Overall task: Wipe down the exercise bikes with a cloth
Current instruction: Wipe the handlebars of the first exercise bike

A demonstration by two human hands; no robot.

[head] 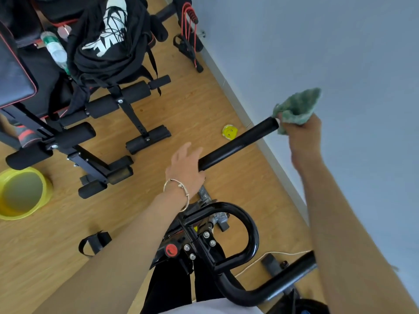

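Down at six o'clock, closest of all, a strip of white shirt [210, 308], and just past it the exercise bike's [199, 245] glossy black handlebar loop [247, 225] curls round at five o'clock, with a red knob [171, 249] tucked beside its bolted clamp. Both bare forearms reach in from the bottom corners.

Left hand [186, 168] first: it sits dead centre, bracelet [179, 191] on the wrist, palm laid over the near end of a straight black grip bar [238, 143]. Its fingers point toward eleven o'clock, fairly straight and held close together (a bit blurred, and I cannot tell where the thumb sits).

Follow that bar up toward two o'clock and there's the right hand [303, 137], fingers curled tight round a bunched green cloth [297, 107]. So the cloth is up at two o'clock, pressed right against the bar's far tip, with a loose corner flaring above the knuckles against the pale blue wall [328, 41].

Around the wooden floor [192, 105]: a yellow basin [22, 193] at nine o'clock, a black weight bench [108, 103] with foam rollers filling ten and eleven, a black garment [108, 41] with white print heaped on it, and a plastic bottle [55, 51] lying just beside that. Red resistance bands [189, 26] stand by the wall at twelve. A small yellow object [229, 132] lies on the floor near the bar's middle, and a white cord [260, 259] trails at four o'clock.
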